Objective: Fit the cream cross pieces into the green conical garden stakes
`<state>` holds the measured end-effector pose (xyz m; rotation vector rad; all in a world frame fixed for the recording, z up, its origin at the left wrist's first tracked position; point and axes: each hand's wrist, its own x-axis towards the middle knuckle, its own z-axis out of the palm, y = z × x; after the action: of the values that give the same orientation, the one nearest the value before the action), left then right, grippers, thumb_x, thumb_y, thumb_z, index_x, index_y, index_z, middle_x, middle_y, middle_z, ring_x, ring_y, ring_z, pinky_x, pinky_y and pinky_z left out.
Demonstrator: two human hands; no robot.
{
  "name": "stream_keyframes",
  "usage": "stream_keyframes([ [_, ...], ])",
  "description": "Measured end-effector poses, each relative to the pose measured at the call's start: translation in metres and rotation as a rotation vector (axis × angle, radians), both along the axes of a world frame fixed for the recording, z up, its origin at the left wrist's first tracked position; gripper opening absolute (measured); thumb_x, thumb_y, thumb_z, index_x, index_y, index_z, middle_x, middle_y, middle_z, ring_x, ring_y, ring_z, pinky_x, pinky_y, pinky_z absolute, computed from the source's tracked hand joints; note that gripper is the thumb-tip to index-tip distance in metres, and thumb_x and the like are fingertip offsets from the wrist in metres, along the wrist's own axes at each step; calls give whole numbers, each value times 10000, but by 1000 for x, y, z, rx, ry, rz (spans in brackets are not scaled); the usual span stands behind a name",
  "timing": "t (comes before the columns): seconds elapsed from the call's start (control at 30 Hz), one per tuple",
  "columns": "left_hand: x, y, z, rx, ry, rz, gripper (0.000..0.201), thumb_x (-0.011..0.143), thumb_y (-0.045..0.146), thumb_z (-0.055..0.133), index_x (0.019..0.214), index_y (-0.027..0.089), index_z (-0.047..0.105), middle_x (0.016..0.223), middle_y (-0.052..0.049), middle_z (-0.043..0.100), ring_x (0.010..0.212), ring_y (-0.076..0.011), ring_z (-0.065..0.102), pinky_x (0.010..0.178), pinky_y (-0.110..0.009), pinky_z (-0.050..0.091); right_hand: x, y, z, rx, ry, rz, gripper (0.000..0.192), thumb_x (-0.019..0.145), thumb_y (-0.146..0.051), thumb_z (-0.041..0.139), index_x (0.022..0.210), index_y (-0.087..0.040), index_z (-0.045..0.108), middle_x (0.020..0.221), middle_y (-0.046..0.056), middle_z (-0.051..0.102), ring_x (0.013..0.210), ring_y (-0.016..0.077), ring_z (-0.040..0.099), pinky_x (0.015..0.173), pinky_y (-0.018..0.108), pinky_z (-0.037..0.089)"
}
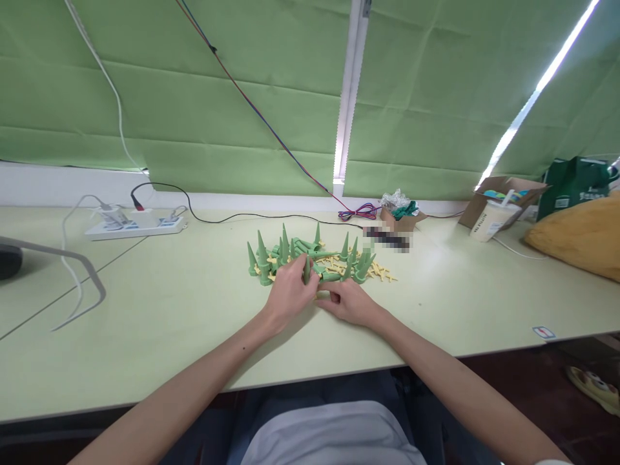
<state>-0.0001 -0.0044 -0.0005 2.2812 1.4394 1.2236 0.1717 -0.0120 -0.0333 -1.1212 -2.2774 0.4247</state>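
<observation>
A heap of green plastic cone spikes [300, 253] lies mid-table, several standing upright, others lying flat. Small yellow plastic pieces [380, 272] are scattered among and to the right of them. My left hand [289, 290] grips one green cone [307, 270] at the near edge of the heap. My right hand [349, 301] rests on the table beside it, fingers pinching a small yellow piece [323, 295] close to that cone.
A pale green table [184, 310] runs to a front edge near me. A white power strip [135, 225] with cables sits back left, a grey stand [58, 265] far left. Small cardboard boxes [402, 218], a paper cup [489, 221], and a yellow cushion [578, 236] are at the right.
</observation>
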Motion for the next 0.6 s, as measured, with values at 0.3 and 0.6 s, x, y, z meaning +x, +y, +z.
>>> stream_keyframes([
  [0.3, 1, 2, -4, -49, 83, -68, 41, 847, 188, 454, 812, 204, 469, 614, 38, 506, 525, -126, 456, 550, -260, 356, -3, 0, -1, 20, -33, -6, 46, 869, -182, 595, 831, -170, 617, 575, -34, 548, 521, 104, 478, 547, 222, 293],
  [0.6, -1, 10, -17, -117, 154, -139, 167, 912, 233, 412, 1025, 178, 521, 715, -14, 587, 615, -168, 540, 597, -281, 401, 4, -3, 5, 39, -14, -79, 41, 860, -156, 524, 827, -180, 534, 554, -57, 496, 501, 100, 437, 540, 228, 272],
])
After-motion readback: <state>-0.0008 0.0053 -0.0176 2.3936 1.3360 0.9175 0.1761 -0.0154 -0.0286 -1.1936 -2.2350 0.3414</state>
